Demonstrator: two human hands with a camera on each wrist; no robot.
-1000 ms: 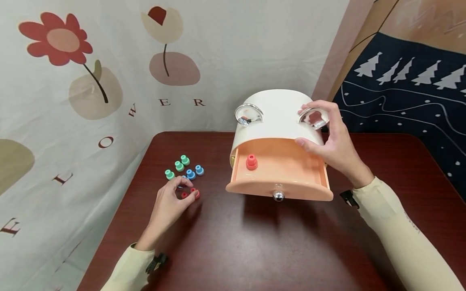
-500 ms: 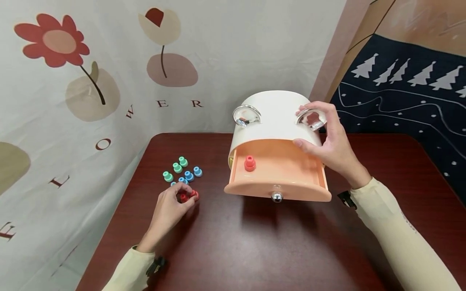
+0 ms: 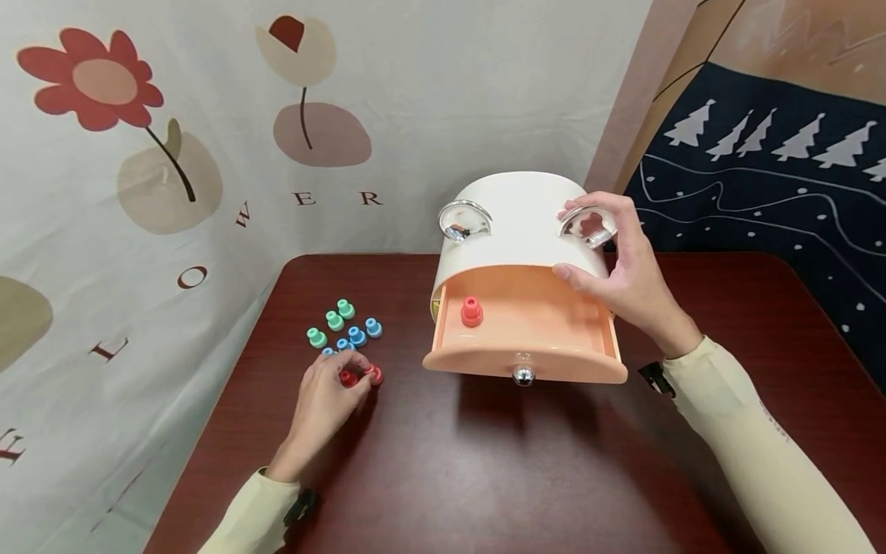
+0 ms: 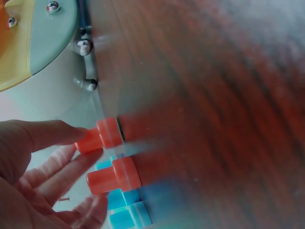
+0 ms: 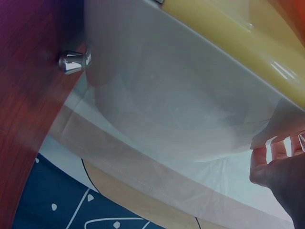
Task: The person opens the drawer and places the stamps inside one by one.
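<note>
On the left of the table, my left hand (image 3: 327, 396) pinches the top of a small red stepped peg (image 4: 109, 133) between thumb and forefinger; its wide base is right at the tabletop. A second red peg (image 4: 113, 175) stands beside it, near the other fingers. My right hand (image 3: 623, 265) grips the top right of a white rounded drawer cabinet (image 3: 526, 215), fingers behind a silver ear-shaped handle (image 3: 588, 225) and thumb on the front edge. The cabinet's peach top drawer (image 3: 533, 327) is pulled out, with one red peg (image 3: 472, 312) inside at the left.
Several blue pegs (image 3: 356, 336) stand just beyond my left hand, with green pegs (image 3: 335, 321) behind them. The drawer's silver knob (image 3: 523, 375) juts toward me. Lower down, the cabinet has a green drawer front (image 4: 55, 33) and small metal feet (image 4: 85, 46). A printed cloth backdrop (image 3: 415, 92) hangs behind.
My left hand has shifted slightly toward me, its forefinger lower by the red peg, and more of the blue pegs shows. The right hand keeps its place on the cabinet.
</note>
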